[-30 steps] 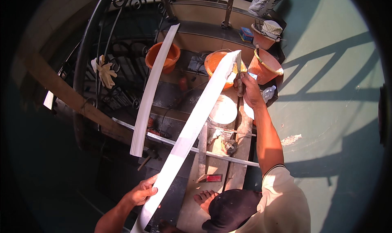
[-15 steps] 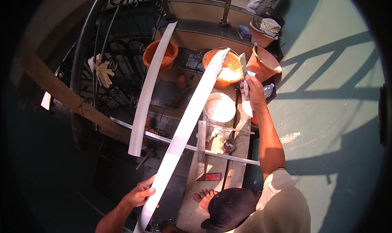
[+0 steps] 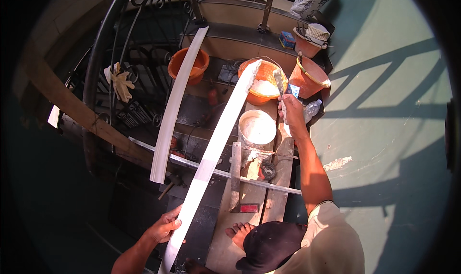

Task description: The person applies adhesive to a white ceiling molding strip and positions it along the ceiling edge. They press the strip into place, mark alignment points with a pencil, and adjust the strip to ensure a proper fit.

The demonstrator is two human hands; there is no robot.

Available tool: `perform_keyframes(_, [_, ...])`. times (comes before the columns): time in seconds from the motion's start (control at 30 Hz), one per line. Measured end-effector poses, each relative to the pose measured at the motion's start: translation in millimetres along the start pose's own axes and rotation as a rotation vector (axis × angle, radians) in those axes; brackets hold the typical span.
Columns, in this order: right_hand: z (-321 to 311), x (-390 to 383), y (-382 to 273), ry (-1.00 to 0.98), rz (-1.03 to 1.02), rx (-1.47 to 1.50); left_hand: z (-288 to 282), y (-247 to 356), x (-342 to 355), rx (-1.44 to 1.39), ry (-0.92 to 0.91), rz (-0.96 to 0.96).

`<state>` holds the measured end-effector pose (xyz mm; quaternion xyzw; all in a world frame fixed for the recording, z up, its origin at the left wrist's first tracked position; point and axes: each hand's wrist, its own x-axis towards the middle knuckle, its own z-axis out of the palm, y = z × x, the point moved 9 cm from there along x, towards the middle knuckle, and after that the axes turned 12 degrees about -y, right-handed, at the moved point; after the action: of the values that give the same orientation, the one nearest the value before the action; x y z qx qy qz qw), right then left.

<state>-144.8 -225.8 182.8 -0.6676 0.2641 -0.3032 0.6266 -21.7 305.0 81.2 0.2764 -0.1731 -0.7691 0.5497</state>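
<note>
My left hand (image 3: 165, 227) is closed around the near end of a long white moulding strip (image 3: 217, 142). The strip slants away from me, and its far end, rough with wet plaster, lies over the left side of an orange bucket (image 3: 260, 100). White plaster shows inside that bucket. My right hand (image 3: 292, 111) grips the handle of a putty knife (image 3: 279, 80), whose plaster-smeared blade points up over the bucket's right side, apart from the strip. Just below stands a white pail (image 3: 257, 130) with pale material in it.
A second white moulding (image 3: 175, 110) leans across the stairs at left, near another orange bucket (image 3: 198, 65). A thin metal bar (image 3: 249, 181) crosses the planks (image 3: 276, 197). A tape measure (image 3: 267, 170) sits nearby. Black railing (image 3: 103, 38) with hanging gloves (image 3: 120, 84) stands left.
My right hand has come slightly left and nearer, bringing the putty knife's blade from the bucket's right edge to over its opening. The strip's far end has shifted slightly left.
</note>
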Motion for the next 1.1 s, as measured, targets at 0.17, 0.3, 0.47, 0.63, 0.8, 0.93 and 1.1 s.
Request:
perform_keyframes(0.17, [36,8,-28,-0.156,-0.12,0.076,-2,-1,3,0.022,0.041,0.003])
perform_keyframes(0.3, [38,8,-20,-0.129,-0.082,-0.036,1,1,6,0.037,0.028,-0.019])
perform_keyframes(0.47, [13,-13,-35,0.247,-0.572,-0.585,0,3,6,0.036,0.075,-0.027])
perform_keyframes(0.63, [57,-51,-56,0.416,-0.931,-1.173,3,-4,10,-0.017,0.007,-0.008])
perform_keyframes(0.8, [50,-47,-61,0.545,-0.809,-1.248,7,-5,10,-0.015,0.014,-0.026])
perform_keyframes(0.93, [41,-34,-64,0.592,-0.743,-1.128,1,-7,11,-0.04,-0.014,0.0])
perform_keyframes(1.1, [59,-29,-72,0.556,-0.809,-1.036,4,-6,15,-0.048,-0.031,-0.009])
